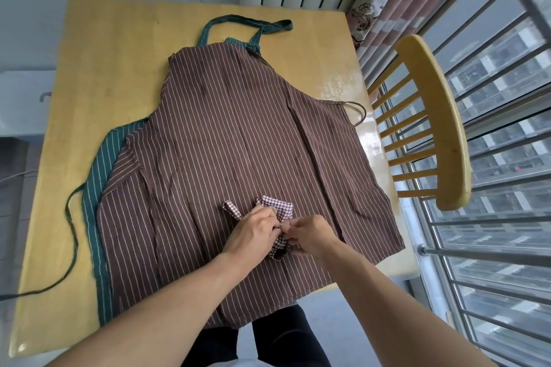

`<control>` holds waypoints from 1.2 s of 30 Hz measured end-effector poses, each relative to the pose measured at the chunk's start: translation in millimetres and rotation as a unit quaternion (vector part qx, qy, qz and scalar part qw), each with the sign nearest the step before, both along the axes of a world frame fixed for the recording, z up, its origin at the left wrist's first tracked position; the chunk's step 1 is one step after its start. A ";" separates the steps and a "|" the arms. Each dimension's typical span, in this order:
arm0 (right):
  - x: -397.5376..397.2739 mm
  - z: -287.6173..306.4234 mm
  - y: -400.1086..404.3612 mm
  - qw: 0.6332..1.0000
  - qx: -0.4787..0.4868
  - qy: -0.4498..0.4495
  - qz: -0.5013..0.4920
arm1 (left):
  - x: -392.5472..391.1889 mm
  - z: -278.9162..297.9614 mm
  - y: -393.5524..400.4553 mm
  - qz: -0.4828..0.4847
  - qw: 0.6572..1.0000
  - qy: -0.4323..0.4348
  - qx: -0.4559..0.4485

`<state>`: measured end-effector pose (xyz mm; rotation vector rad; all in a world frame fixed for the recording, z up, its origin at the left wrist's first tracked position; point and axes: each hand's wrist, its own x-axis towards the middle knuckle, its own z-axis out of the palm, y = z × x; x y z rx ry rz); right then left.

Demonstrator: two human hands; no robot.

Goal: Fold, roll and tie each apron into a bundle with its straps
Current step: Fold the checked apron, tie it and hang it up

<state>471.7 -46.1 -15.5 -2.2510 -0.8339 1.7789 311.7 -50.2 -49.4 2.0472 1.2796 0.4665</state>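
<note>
A small rolled bundle of red-and-white checked apron [278, 208] lies on top of a brown striped apron [238, 140] spread flat over the table. My left hand [253, 231] grips the bundle from the left, and a checked strap loop [231, 208] sticks out beside it. My right hand [307, 232] pinches a checked strap at the bundle's near side. Under the brown apron lies a green striped apron [100, 188], with its neck loop [238, 21] showing at the far end.
The yellow wooden table [104, 53] has a green strap [70, 235] trailing over its left edge. A wooden chair [432, 116] stands at the right, beside a barred window [492, 217]. The brown apron's hem hangs over the near edge.
</note>
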 end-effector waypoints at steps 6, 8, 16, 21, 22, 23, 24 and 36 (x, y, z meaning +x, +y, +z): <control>3.0 -4.2 -3.8 0.987 0.114 -0.066 0.086 | 1.8 5.3 5.1 -0.015 0.999 0.034 -0.019; 4.4 -2.8 -6.0 0.973 0.160 -0.100 0.130 | 0.3 6.4 7.2 -0.013 0.999 0.034 -0.030; 17.4 -7.3 -1.4 0.871 0.247 -0.223 0.361 | -9.9 5.9 20.8 -0.037 0.992 0.103 -0.062; 9.2 -10.0 -1.2 0.849 0.202 -0.305 0.380 | -8.7 7.4 22.8 -0.048 0.990 0.118 -0.054; 10.5 -9.5 -0.2 0.866 0.190 -0.290 0.359 | -10.9 7.1 22.6 -0.049 0.990 0.123 -0.056; 15.9 -12.3 0.0 0.899 0.174 -0.250 0.315 | -14.0 6.9 22.0 -0.046 0.989 0.120 -0.069; 19.4 -10.2 1.2 0.933 0.167 -0.196 0.252 | -20.7 10.0 23.8 -0.037 0.989 0.114 -0.091; -12.3 2.7 8.6 0.993 0.117 -0.005 0.025 | -37.4 33.6 33.5 0.117 0.927 0.011 -0.357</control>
